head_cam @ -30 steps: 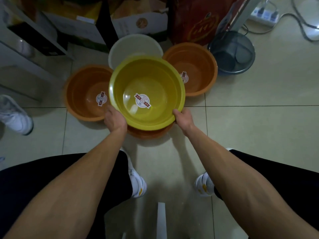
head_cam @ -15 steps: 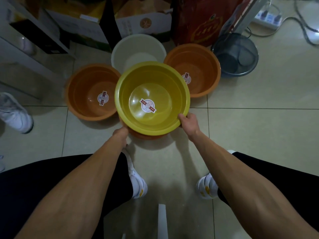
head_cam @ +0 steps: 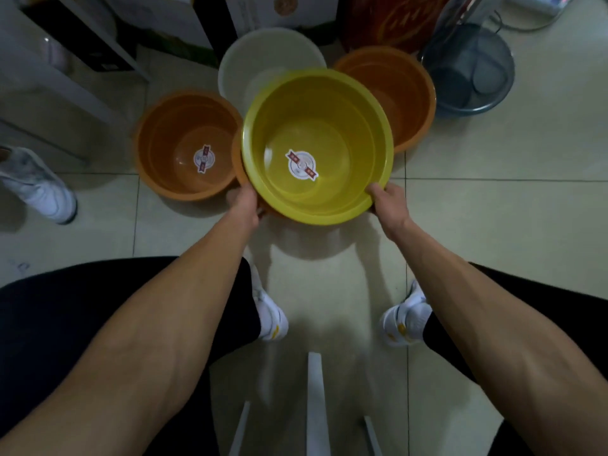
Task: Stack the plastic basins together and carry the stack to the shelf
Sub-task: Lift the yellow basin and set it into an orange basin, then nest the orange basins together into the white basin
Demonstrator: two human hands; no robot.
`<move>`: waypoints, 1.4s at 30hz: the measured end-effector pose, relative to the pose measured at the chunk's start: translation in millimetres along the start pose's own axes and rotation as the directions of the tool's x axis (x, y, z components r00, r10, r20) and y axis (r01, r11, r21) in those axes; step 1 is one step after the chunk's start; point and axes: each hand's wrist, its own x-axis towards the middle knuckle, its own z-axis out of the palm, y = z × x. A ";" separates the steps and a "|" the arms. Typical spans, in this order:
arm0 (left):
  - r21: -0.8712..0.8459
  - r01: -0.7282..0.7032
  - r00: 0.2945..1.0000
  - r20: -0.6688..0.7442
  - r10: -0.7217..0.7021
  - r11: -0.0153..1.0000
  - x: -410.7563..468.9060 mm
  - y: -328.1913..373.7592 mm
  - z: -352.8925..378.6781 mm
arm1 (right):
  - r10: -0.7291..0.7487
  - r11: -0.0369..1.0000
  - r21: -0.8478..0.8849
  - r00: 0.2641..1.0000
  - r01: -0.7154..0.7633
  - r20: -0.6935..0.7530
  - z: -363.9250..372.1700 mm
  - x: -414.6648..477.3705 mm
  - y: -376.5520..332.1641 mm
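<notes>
A yellow basin (head_cam: 329, 126) with a round label inside is nested in an orange basin (head_cam: 237, 159), of which only a sliver of rim shows at its left. The pair is held above the tiled floor. My right hand (head_cam: 386, 204) grips the yellow rim at its near right. My left hand (head_cam: 245, 205) holds the near left side, fingers under the stacked rims. On the floor stand an orange basin (head_cam: 171, 143) to the left, a white basin (head_cam: 256, 64) behind, and another orange basin (head_cam: 404, 90) to the right.
Cardboard boxes (head_cam: 184, 24) and a red box (head_cam: 388, 21) line the back. A grey round fan base (head_cam: 467, 70) sits at the right rear. A white shelf frame (head_cam: 59, 77) stands at the left. Another person's white shoe (head_cam: 36, 185) rests at far left.
The yellow basin with the orange one beneath has risen off the floor and shifted slightly right. My left hand moved from the rim's side to under the near left edge.
</notes>
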 end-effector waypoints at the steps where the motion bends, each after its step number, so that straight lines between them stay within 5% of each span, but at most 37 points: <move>1: -0.013 -0.034 0.999 -0.007 0.034 0.999 -4.0 5.6 2.8 | -0.017 1.000 0.006 1.000 0.017 -0.012 -1.3 -2.0 -2.9; 13: -0.223 -0.200 0.968 -0.197 0.157 0.954 -32.5 21.9 6.9 | 0.064 0.896 0.428 0.922 0.115 -0.382 -43.0 -2.0 -41.1; 20: -0.487 -0.235 0.971 -0.152 0.183 0.841 -52.4 55.0 -0.7 | 0.220 0.833 0.532 0.794 0.148 -0.566 -78.1 -17.9 -16.1; 24: -0.584 -0.198 0.973 -0.019 0.230 0.787 -78.9 63.7 4.8 | 0.303 0.883 0.470 0.774 -0.008 -0.556 -79.2 -38.0 20.8; 28: -0.462 -0.194 0.969 0.049 0.243 0.865 -92.8 56.2 11.4 | 0.288 0.945 0.280 0.832 -0.168 -0.474 -73.1 -60.0 58.7; 34: -0.038 -0.112 0.958 0.260 0.118 0.993 -93.9 10.7 -4.6 | 0.247 0.969 0.064 0.936 -0.239 -0.251 -58.6 -67.2 84.2; 42: 0.238 -0.010 0.985 0.172 -0.032 0.971 -63.1 -45.3 -2.1 | 0.288 0.950 -0.128 0.958 -0.286 0.000 -49.1 -41.1 105.8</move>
